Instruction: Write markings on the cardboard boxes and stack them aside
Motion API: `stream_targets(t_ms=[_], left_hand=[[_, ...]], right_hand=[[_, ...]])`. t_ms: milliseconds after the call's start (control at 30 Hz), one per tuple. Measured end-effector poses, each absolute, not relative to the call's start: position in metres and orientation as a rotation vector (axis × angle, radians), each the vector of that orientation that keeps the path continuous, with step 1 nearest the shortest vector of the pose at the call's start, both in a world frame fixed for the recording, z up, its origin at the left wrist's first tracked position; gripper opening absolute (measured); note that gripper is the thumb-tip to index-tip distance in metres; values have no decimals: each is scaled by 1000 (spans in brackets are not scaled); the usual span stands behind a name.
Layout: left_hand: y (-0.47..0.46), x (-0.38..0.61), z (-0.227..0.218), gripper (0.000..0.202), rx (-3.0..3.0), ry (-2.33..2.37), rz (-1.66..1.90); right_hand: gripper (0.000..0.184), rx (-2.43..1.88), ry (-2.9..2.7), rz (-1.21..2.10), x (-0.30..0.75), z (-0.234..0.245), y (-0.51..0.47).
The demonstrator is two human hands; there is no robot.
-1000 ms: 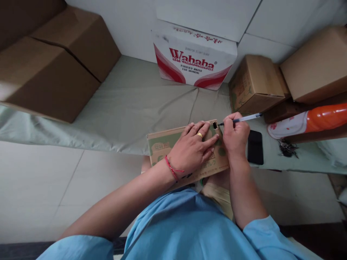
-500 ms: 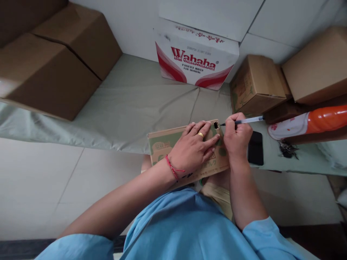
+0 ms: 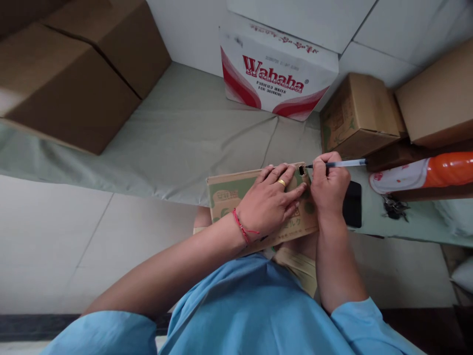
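Observation:
A brown and green cardboard box point(image 3: 226, 197) rests on my lap, by the edge of the cloth-covered surface. My left hand point(image 3: 274, 197) lies on its top, fingers spread, with a gold ring and a red cord bracelet. A ragged dark hole point(image 3: 302, 170) is torn in the box's far right corner, just past my left fingertips. My right hand point(image 3: 330, 185) is closed round a pen point(image 3: 353, 162), whose dark tip is at the hole's edge. Right beside my right hand lies a black phone point(image 3: 353, 204), partly hidden by it.
A white and red Wahaha water carton point(image 3: 279, 74) stands against the wall. Large brown boxes point(image 3: 92, 64) are at the left, smaller cartons point(image 3: 360, 111) at the right. An orange-and-white cylindrical container point(image 3: 424, 172) and keys point(image 3: 396, 208) lie at the right on the pale green cloth point(image 3: 177, 143).
The whole view has shifted slightly. The pen tip is now nearer the hole's edge, where the torn cardboard looks changed. My left hand keeps its place on the box.

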State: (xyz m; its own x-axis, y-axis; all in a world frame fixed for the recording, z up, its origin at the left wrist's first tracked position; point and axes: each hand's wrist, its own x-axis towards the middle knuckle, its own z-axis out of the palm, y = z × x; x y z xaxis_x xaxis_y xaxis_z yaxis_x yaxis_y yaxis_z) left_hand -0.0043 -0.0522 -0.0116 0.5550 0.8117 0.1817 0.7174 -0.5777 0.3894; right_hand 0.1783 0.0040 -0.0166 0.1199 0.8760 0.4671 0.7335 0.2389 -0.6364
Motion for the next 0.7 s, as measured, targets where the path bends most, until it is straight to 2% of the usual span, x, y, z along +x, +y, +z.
stream_targets(t_ms=[700], left_hand=[[-52,-4,-11,47,2514,1275,503]], right_hand=[[16,-1541,-1638,152,177,-13,2]])
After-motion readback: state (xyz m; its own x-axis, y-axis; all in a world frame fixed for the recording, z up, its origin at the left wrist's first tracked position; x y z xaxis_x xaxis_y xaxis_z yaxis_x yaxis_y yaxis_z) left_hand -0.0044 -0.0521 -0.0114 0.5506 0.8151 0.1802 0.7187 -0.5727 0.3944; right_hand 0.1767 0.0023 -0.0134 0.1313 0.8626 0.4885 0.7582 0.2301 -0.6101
